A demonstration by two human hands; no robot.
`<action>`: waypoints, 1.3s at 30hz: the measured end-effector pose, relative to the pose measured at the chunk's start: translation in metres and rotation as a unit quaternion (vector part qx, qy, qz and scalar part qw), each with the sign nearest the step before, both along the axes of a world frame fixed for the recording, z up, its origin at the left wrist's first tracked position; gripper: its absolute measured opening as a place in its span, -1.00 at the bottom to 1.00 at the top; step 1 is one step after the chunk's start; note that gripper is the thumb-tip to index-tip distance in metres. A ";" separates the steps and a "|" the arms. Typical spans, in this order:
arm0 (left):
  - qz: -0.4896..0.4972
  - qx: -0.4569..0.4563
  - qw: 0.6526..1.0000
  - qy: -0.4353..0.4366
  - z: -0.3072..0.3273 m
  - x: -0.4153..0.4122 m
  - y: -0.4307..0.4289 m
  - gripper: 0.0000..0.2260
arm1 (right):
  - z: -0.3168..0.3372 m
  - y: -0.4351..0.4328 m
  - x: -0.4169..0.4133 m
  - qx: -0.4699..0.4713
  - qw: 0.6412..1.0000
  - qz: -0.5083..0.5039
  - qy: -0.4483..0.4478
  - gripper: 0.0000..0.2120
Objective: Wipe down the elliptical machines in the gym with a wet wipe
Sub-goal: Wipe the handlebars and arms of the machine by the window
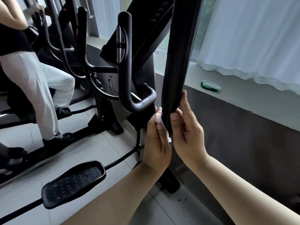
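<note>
A black elliptical machine fills the middle of the head view. Its thick moving handle bar runs down from the top centre. My right hand grips the lower end of that bar, thumb in front and fingers behind. My left hand holds a white wet wipe pressed against the bar's left side at the same height; most of the wipe is hidden by my fingers and the bar. A fixed curved handle with a metal sensor plate stands just left of the bar.
The machine's black foot pedal lies low on the left. A person in white trousers stands on the neighbouring elliptical at far left. A green wipe packet lies on the window ledge, under white curtains. Grey floor tiles lie below.
</note>
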State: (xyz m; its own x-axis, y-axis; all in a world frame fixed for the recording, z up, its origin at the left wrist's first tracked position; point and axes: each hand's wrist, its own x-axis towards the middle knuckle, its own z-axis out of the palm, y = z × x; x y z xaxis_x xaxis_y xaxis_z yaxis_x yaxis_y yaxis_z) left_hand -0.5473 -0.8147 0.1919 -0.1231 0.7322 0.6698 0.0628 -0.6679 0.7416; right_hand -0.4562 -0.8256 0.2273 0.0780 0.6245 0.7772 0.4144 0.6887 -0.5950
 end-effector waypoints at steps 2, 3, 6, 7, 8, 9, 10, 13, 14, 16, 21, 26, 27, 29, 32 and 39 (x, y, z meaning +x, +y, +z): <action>0.006 0.005 1.000 -0.017 0.016 0.004 -0.001 -0.59 | -0.001 -0.001 0.001 -0.007 1.000 0.006 0.001 -0.46; 0.019 0.013 1.000 -0.021 0.023 0.007 -0.002 -0.62 | -0.001 -0.001 0.002 -0.011 1.000 0.011 0.000 -0.46; 0.019 0.035 0.999 -0.026 0.024 0.010 -0.005 -0.60 | -0.001 0.001 0.007 -0.014 1.000 0.012 -0.009 -0.45; 0.013 0.031 0.999 -0.013 0.015 0.009 -0.006 -0.59 | -0.002 0.001 0.007 -0.012 1.000 0.015 -0.012 -0.45; 0.015 0.018 1.000 0.002 0.003 0.007 -0.007 -0.60 | -0.003 0.002 0.008 -0.009 1.000 0.019 -0.016 -0.45; 0.020 -0.005 1.000 0.010 -0.012 0.005 -0.008 -0.65 | -0.005 0.002 0.008 -0.007 1.000 0.021 -0.019 -0.46; 0.028 -0.029 0.999 0.015 -0.024 0.003 -0.009 -0.73 | -0.007 0.001 0.008 -0.009 1.000 0.022 -0.020 -0.46; 0.051 -0.045 0.998 0.006 -0.024 0.002 -0.010 -0.89 | -0.010 -0.001 0.007 -0.015 0.999 0.022 -0.022 -0.46; 0.050 -0.037 0.998 -0.002 -0.014 0.003 -0.009 -0.91 | -0.010 -0.002 0.006 -0.017 0.999 0.022 -0.024 -0.45; 0.039 -0.017 0.999 -0.016 0.009 0.005 -0.005 -0.92 | -0.010 -0.003 0.006 -0.018 0.999 0.018 -0.030 -0.44; 0.032 0.000 0.999 0.005 0.000 0.005 0.002 -0.90 | -0.013 -0.003 0.008 -0.003 0.999 0.011 -0.044 -0.45; 0.030 -0.142 0.989 0.011 -0.058 -0.001 -0.024 -0.90 | -0.031 -0.008 0.007 -0.013 0.998 0.006 -0.068 -0.46; 0.030 -0.151 0.988 0.006 -0.054 -0.001 -0.025 -0.89 | -0.033 -0.010 0.006 -0.018 0.997 -0.001 -0.070 -0.46; 0.017 -0.130 0.991 -0.026 -0.035 0.001 -0.021 -0.89 | -0.035 -0.011 0.004 -0.026 0.997 -0.008 -0.071 -0.46; 0.030 -0.071 0.995 -0.059 -0.009 0.007 -0.011 -0.71 | -0.034 -0.011 0.005 -0.029 0.997 -0.001 -0.069 -0.45; 0.045 -0.209 0.976 -0.029 -0.080 0.001 -0.024 -0.85 | -0.050 -0.012 0.010 -0.043 0.995 0.010 -0.089 -0.43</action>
